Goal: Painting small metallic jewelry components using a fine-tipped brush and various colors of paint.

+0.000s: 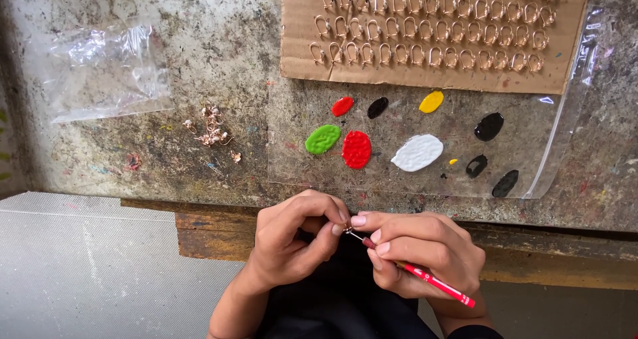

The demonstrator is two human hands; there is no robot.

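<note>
Your right hand (pixel 425 252) pinches red paintbrush (pixel 425 278) | left hand (pixel 292 242) pinches small metal hook (pixel 347 230) below red paint blob (pixel 356 149) | step: painting hook | next needs steady tip.

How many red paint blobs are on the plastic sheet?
2: a small red blob upper left on the sheet, and a larger red blob beside the green blob.

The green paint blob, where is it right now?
In the head view, the green paint blob lies on the clear plastic sheet, left of the large red blob, below the cardboard.
</note>
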